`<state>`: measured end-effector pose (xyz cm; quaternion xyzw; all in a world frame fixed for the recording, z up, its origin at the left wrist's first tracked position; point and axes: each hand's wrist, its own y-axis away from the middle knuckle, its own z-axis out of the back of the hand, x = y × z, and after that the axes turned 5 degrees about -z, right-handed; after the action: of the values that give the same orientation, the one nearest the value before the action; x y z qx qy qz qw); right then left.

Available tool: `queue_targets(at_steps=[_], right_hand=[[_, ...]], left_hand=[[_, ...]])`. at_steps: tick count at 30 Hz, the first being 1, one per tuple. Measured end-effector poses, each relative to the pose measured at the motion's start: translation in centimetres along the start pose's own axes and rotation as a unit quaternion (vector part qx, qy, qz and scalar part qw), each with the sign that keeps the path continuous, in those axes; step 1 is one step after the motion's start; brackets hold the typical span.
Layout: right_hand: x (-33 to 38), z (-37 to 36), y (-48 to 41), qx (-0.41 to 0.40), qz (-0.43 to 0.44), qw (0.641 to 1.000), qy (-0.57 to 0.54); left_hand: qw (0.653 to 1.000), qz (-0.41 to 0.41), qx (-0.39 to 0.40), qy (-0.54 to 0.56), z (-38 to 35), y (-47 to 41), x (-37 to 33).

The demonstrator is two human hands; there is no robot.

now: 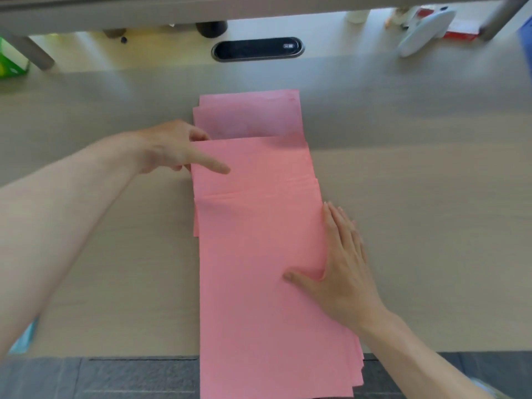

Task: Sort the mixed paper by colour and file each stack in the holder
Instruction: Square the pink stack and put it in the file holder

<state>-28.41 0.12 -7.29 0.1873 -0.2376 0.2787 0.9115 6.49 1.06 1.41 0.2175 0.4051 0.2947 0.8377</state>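
Several pink paper sheets lie overlapped in a long column down the middle of the desk, with the nearest sheets hanging over the front edge. My left hand holds the left edge of a middle sheet, thumb on top and fingers under it. My right hand lies flat along the right edge of the lower sheets, thumb spread onto the paper. The farthest pink sheets sit slightly fanned at the top. No holder is in view.
The light wood desk has a black oval cable slot at the back. A white device and a red item sit back right, a green box back left. Dark floor shows below the desk's front edge.
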Motion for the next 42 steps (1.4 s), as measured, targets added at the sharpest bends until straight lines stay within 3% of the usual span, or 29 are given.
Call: queue_targets(at_steps=[3,7,13,15,17,21,24,27,29,35,42], right_hand=[[0.1,0.0,0.0,0.0,-0.01,1.0,-0.004],[0.2,-0.1,0.0,0.007,-0.015,1.0,0.0],[0.5,-0.2,-0.1,0.01,-0.025,1.0,-0.014],[0.9,0.3,-0.3,0.011,-0.034,0.998,-0.046],[1.9,1.8,-1.6,0.009,-0.064,0.985,-0.158],[4.7,5.0,-8.7,-0.028,-0.083,0.913,-0.399],[5.7,5.5,-15.0,-0.01,-0.117,0.925,-0.361],[5.3,4.1,-17.8,0.055,-0.178,0.949,-0.255],[5.2,3.4,-18.3,0.072,-0.206,0.953,-0.21],[6.8,5.9,-19.5,0.092,-0.305,0.904,-0.286],[7.3,4.5,-18.4,0.095,-0.314,0.926,-0.186]], left_hand=[[0.951,-0.012,0.075,0.3,-1.5,2.5,2.8],[0.914,-0.032,0.062,0.401,-5.1,4.7,5.2],[0.957,-0.025,-0.006,0.29,-10.9,8.6,4.3],[0.952,-0.038,-0.049,0.3,-11.7,9.3,3.7],[0.935,-0.058,-0.073,0.343,-10.6,9.3,2.5],[0.903,-0.075,-0.127,0.404,-5.5,5.9,-0.5],[0.927,-0.051,-0.193,0.318,-2.9,1.8,-1.1],[0.968,0.036,-0.227,0.104,-3.5,0.1,0.4],[0.971,0.078,-0.224,0.016,-4.5,-0.1,1.4],[0.942,0.158,-0.207,0.211,-4.9,-0.2,0.6],[0.93,0.161,-0.159,0.288,-4.7,-0.7,0.5]])
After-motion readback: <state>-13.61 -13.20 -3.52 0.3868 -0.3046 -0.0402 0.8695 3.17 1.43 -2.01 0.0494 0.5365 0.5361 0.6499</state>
